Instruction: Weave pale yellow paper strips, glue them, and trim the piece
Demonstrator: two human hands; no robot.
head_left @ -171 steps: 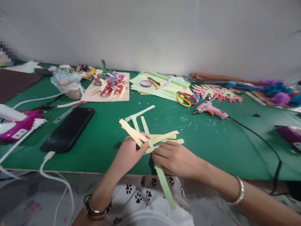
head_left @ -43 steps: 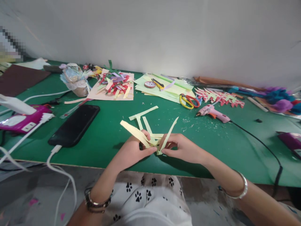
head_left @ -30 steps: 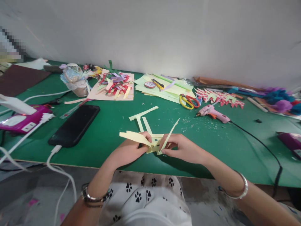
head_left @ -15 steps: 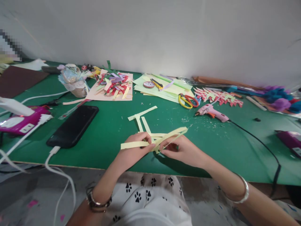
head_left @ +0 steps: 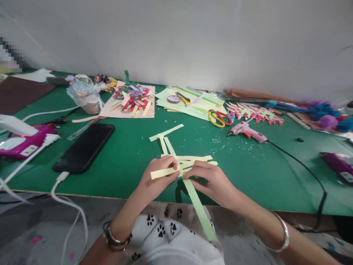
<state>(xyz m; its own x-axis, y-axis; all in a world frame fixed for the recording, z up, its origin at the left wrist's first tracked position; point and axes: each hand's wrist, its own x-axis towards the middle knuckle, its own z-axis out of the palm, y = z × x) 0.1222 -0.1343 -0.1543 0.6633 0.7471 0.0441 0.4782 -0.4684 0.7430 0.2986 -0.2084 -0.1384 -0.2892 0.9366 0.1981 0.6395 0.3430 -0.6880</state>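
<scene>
Pale yellow-green paper strips meet between my two hands above the front of the green table. My left hand (head_left: 160,175) pinches them between thumb and fingers, with a cream paper strip (head_left: 161,173) sticking out to the left across it. Closed on the same strips is my right hand (head_left: 211,176), its fingertips close to the left ones. A light green paper strip (head_left: 200,209) hangs from the right fingertips past the table edge. How the strips cross is partly hidden by the fingers. Just beyond lie loose paper strips (head_left: 167,132).
A pink glue gun (head_left: 246,131) and scissors (head_left: 216,119) lie to the right. Left are a phone (head_left: 85,147) on a white cable and a purple power strip (head_left: 35,141). Behind are paper scraps (head_left: 135,97), green paper sheets (head_left: 168,105) and a red-white woven paper piece (head_left: 261,112).
One strip that pointed up and right over my right hand now hangs down toward my lap, its green side showing. My right fingers have curled over the crossing.
</scene>
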